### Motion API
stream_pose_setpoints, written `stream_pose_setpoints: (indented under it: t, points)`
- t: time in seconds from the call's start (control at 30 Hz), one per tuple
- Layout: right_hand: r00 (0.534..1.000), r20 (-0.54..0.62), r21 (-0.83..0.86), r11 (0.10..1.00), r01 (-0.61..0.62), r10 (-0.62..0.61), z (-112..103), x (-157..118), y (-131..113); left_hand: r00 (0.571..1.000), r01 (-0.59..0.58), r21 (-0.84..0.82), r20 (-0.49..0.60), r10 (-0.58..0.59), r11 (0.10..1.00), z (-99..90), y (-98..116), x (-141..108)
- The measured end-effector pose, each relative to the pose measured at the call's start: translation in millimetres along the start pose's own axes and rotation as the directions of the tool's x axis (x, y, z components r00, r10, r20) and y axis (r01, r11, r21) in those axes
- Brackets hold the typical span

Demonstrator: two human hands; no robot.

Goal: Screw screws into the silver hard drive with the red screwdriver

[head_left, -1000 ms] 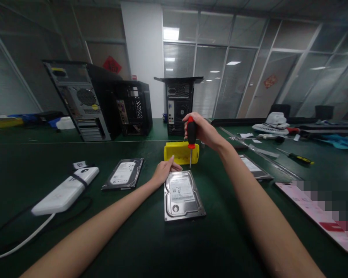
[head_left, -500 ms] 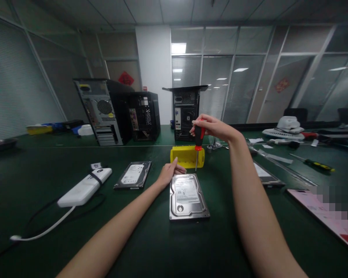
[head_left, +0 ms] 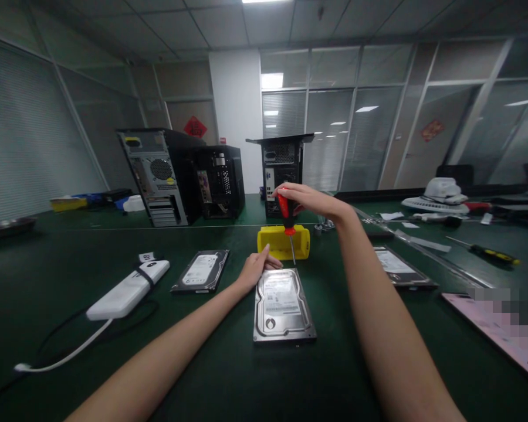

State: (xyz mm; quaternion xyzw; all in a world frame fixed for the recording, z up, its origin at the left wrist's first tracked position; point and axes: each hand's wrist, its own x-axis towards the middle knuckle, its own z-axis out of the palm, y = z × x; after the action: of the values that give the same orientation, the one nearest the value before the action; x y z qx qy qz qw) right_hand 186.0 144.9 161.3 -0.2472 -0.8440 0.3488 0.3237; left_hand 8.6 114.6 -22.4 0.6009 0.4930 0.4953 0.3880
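A silver hard drive (head_left: 284,305) lies label up on the green table in front of me. My left hand (head_left: 259,269) rests at its far left corner, thumb raised and fingers along the far edge. Above the drive's far right corner, my right hand (head_left: 298,198) is closed round the handle of a red and black screwdriver (head_left: 289,220). The screwdriver leans, its tip down at that corner; whether it touches a screw is too small to tell. Just behind the drive stands a yellow bin (head_left: 278,242), with the screwdriver's shaft in front of it.
Another hard drive (head_left: 201,271) and a white power strip (head_left: 128,290) lie at the left. A third drive (head_left: 398,266), a yellow-black screwdriver (head_left: 488,253) and a pink board (head_left: 479,322) are at the right. Computer cases (head_left: 176,176) stand at the back.
The screwdriver has tilted, its handle moving left, and my right hand now sits over the top of it. The view has tipped up slightly. My left hand stays at the drive's corner.
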Motion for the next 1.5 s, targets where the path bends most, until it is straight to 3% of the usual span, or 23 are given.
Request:
stream_pose_setpoints:
  t: [0.23,0.53,0.93,1.03,1.27,1.4,1.5]
  points:
    - [0.998,-0.060,0.028,1.000,-0.001,0.002,-13,-9,4,1.000,0.001,-0.011,0.000,-0.001,1.000,0.3,-1,1]
    - [0.983,-0.142,-0.051,0.992,0.113,-0.119,-15,2,26,1.000,0.026,-0.020,-0.002,-0.026,0.999,2.3,5,-1]
    - [0.999,-0.031,0.114,0.993,0.041,-0.038,-9,-4,14,1.000,0.009,-0.005,-0.006,-0.009,1.000,1.8,6,-1]
    - [0.998,-0.049,0.171,0.985,0.035,-0.027,-7,-2,15,1.000,-0.002,-0.020,-0.003,0.002,1.000,1.4,3,0]
    - [0.991,-0.090,0.424,0.896,0.132,-0.103,-2,4,31,1.000,0.003,-0.003,-0.009,-0.003,1.000,2.0,5,-1]
    - [0.998,-0.038,0.549,0.833,0.066,-0.054,-2,5,32,1.000,0.001,-0.008,-0.003,-0.001,1.000,2.4,7,-3]
    - [1.000,0.000,0.539,0.842,0.026,-0.031,-6,1,28,1.000,0.002,-0.012,0.003,-0.002,1.000,2.3,7,-3]
